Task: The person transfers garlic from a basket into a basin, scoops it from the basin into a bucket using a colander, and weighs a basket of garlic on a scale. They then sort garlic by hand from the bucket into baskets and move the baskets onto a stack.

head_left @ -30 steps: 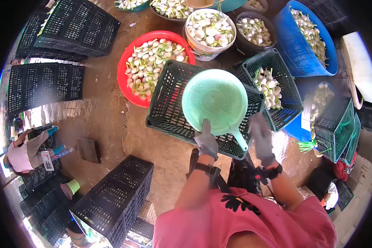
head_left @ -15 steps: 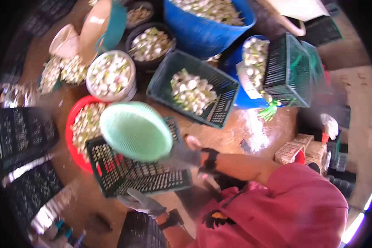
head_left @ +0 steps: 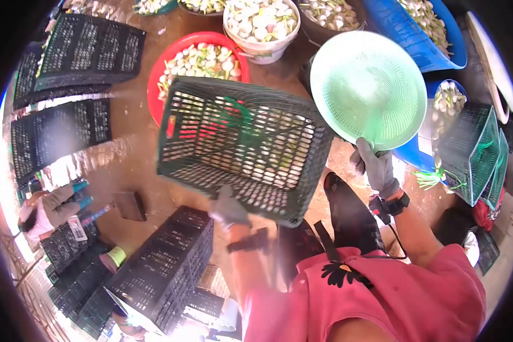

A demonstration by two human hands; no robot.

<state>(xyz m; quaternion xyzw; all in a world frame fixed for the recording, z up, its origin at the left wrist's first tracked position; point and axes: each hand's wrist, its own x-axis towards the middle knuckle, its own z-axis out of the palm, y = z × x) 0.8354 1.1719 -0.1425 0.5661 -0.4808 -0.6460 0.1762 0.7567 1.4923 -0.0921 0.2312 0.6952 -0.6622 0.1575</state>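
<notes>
My right hand (head_left: 376,167), in a grey glove, grips the lower rim of a light green plastic basket (head_left: 347,80), which is held up with its inside showing. My left hand (head_left: 229,206), also gloved, is closed on the near edge of a dark green slatted crate (head_left: 179,134). Through the slats of this tilted crate show white bulbs and a red basin (head_left: 154,94). Bulbs with green stems lie in the basin behind the crate. No bulbs are visible inside the green basket.
A white bucket (head_left: 259,52) and a large blue tub (head_left: 407,48) hold bulbs at the top. Dark crates (head_left: 91,51) stand at the left, more (head_left: 159,268) at lower left. A green crate (head_left: 479,154) is at the right. Another person (head_left: 45,212) is at far left.
The view has turned. My right hand has moved the green basket up and away from the crate, to its right. The dark crate is lifted nearer in my left hand.
</notes>
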